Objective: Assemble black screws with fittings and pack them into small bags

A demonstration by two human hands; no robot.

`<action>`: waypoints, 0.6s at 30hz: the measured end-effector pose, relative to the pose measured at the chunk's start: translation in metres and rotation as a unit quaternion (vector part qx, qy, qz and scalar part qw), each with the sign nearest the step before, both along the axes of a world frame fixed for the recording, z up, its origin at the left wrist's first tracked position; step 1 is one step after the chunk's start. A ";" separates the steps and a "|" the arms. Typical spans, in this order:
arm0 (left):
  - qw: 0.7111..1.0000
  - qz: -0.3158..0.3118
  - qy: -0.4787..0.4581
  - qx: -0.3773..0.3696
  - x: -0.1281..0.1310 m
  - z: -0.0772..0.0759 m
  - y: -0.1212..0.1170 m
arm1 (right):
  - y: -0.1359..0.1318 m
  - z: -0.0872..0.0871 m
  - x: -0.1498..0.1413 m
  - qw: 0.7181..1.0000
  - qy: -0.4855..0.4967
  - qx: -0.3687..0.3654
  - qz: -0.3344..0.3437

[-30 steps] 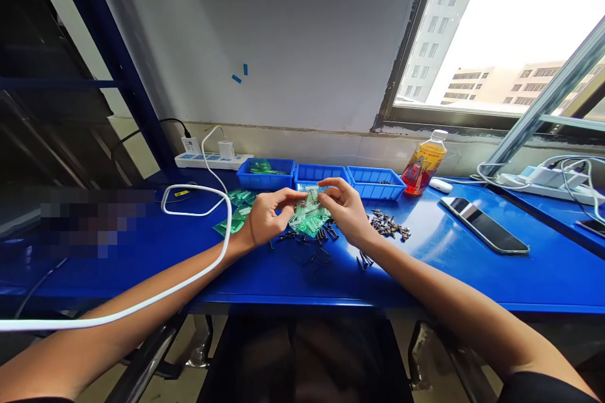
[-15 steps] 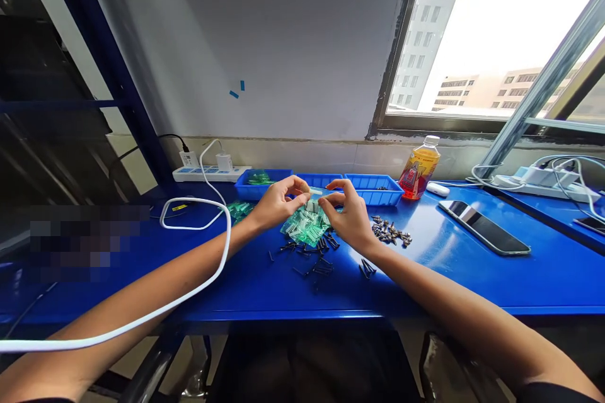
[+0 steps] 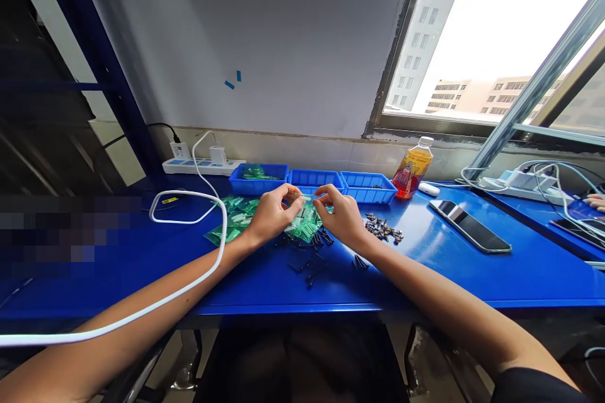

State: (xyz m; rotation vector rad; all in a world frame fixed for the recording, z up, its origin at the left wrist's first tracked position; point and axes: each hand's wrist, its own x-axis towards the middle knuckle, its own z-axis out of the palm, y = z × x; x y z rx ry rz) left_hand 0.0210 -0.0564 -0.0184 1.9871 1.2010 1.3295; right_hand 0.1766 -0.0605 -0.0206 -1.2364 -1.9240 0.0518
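My left hand (image 3: 274,213) pinches a small clear plastic bag (image 3: 306,198) between thumb and fingers. The thumb and curled fingers of my right hand (image 3: 343,214) close in at its other edge. What is inside the bag is too small to make out. Just below my fingers lies a pile of green-tinted small bags (image 3: 305,225) with pale contents. More green bags (image 3: 236,220) spread out beside my left hand. Loose dark screws (image 3: 309,262) lie in front of the pile, and shorter metal fasteners (image 3: 384,228) are heaped right of my right hand.
Three blue bins stand along the back: left bin (image 3: 259,186) with green bags, middle bin (image 3: 326,177), right bin (image 3: 368,195) with a few dark pieces. A drink bottle (image 3: 413,170) and phone (image 3: 470,225) are right. A white cable (image 3: 189,295) crosses my left arm. Another person's hand (image 3: 596,203) shows at far right.
Both hands have come slightly lower with the small bag, closer over the pile. The view has shifted a little, exposing more green bags on the left and another person's hand at far right.
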 end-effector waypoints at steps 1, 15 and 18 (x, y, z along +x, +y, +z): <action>1.000 0.001 0.002 0.002 0.001 0.000 0.000 | 0.000 0.000 0.000 1.000 -0.008 0.000 -0.010; 1.000 0.014 -0.004 0.004 0.003 -0.004 0.000 | -0.001 -0.001 0.000 0.995 -0.055 0.053 -0.070; 1.000 0.016 0.004 0.018 0.004 -0.001 -0.003 | -0.003 0.001 -0.001 0.992 -0.069 0.060 -0.092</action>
